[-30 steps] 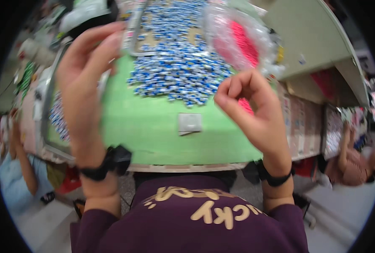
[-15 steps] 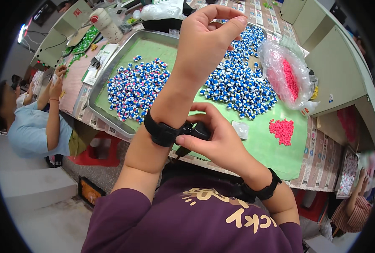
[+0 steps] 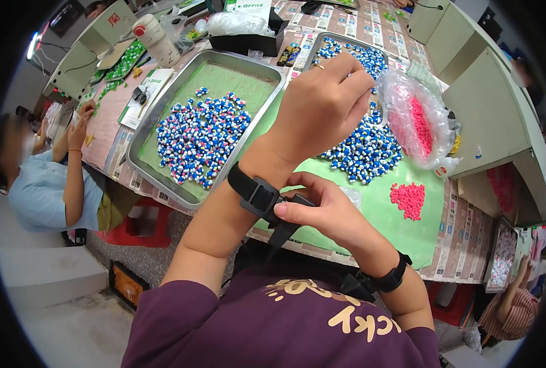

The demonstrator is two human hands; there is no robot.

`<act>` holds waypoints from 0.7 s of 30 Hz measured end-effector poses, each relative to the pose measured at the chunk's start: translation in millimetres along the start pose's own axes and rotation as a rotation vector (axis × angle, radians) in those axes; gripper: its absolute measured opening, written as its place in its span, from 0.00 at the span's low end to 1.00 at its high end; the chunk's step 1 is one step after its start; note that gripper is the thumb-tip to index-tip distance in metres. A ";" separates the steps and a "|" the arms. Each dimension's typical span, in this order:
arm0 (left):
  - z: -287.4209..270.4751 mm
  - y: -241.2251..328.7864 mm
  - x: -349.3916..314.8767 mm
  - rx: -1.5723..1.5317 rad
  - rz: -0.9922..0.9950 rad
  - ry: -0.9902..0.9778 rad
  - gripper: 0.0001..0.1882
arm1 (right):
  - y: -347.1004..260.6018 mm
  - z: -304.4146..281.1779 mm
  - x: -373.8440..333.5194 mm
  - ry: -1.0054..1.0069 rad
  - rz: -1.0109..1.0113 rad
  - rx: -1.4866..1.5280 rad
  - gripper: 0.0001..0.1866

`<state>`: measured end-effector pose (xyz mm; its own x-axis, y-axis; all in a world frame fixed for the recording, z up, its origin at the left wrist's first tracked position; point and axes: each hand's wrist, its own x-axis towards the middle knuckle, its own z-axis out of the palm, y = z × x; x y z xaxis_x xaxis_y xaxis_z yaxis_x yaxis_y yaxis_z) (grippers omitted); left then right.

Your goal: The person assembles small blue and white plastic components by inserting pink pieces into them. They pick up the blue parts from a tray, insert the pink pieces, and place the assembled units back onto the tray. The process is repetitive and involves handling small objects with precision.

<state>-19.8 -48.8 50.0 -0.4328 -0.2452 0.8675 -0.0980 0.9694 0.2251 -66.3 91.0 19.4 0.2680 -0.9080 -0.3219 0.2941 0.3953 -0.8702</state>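
Note:
My left forearm is raised across the table, and my left hand [image 3: 325, 101] is curled into a loose fist, back of the hand up, with a ring on one finger. A black wrist strap [image 3: 260, 195] with a buckle circles that wrist. My right hand [image 3: 331, 211] pinches the strap and a small black block at its side between thumb and fingers; its fingertips are partly hidden. Another black strap [image 3: 392, 276] is on my right wrist. Beyond my left hand lies a heap of small blue-and-white pieces [image 3: 368, 150], partly covered by it.
A metal tray [image 3: 271, 72] at left holds similar pieces [image 3: 202, 138]; another tray [image 3: 314, 44] stands behind. Pink pieces [image 3: 408, 200] lie on the green mat [image 3: 429, 239] near a clear bag [image 3: 398, 107]. A grey partition [image 3: 500, 104] borders the right. A co-worker [image 3: 55, 196] sits at left.
My left hand has turned palm-down and lowered slightly, swinging right, and its wrist has rolled so the buckle faces up. My right hand stays on the strap.

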 end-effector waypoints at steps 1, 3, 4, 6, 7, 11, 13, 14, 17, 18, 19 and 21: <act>0.8 -1.8 -2.5 0.020 -0.002 -0.012 0.06 | 0.9 -0.3 0.9 0.010 -0.012 -0.004 0.30; 4.4 -5.6 -7.8 0.058 -0.006 -0.035 0.06 | 3.3 -1.7 2.0 0.017 -0.029 -0.011 0.31; 6.1 -7.3 -10.1 0.003 -0.049 -0.028 0.05 | 4.8 -1.8 2.4 0.012 -0.033 -0.014 0.31; 7.5 -8.9 -12.0 -0.107 -0.137 -0.015 0.03 | 8.3 -1.7 1.6 0.007 -0.054 -0.039 0.31; 6.4 -7.2 -12.3 -0.291 -0.332 -0.029 0.03 | 10.9 -1.7 1.0 0.008 -0.069 -0.062 0.30; -6.6 -3.7 -7.0 -1.008 -0.882 -0.034 0.08 | 8.1 6.6 -2.6 0.008 -0.025 -0.138 0.30; -13.7 -1.4 -2.3 -1.321 -1.017 -0.023 0.09 | 10.5 7.4 -1.1 0.003 -0.054 -0.147 0.31; -14.2 -0.5 -2.4 -1.366 -1.051 -0.013 0.10 | 11.1 6.9 -0.8 0.000 -0.059 -0.146 0.31; -17.3 0.7 -1.3 -1.618 -1.151 0.036 0.10 | 15.3 6.0 -0.4 -0.001 -0.101 -0.150 0.31; -17.4 -1.5 -2.5 -1.728 -1.149 0.047 0.10 | 16.6 6.1 -0.6 -0.001 -0.119 -0.153 0.31; -16.7 -5.3 -4.5 -1.838 -1.145 0.059 0.10 | 17.3 6.2 -0.8 0.007 -0.129 -0.169 0.31; -16.0 -11.6 -8.9 -1.917 -1.153 0.129 0.10 | 18.4 7.5 -0.3 0.015 -0.150 -0.203 0.32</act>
<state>-0.5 -58.1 46.7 -0.7963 -0.5989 0.0854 0.5645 -0.6848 0.4608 -54.1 99.6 6.3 0.2213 -0.9569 -0.1881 0.1386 0.2218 -0.9652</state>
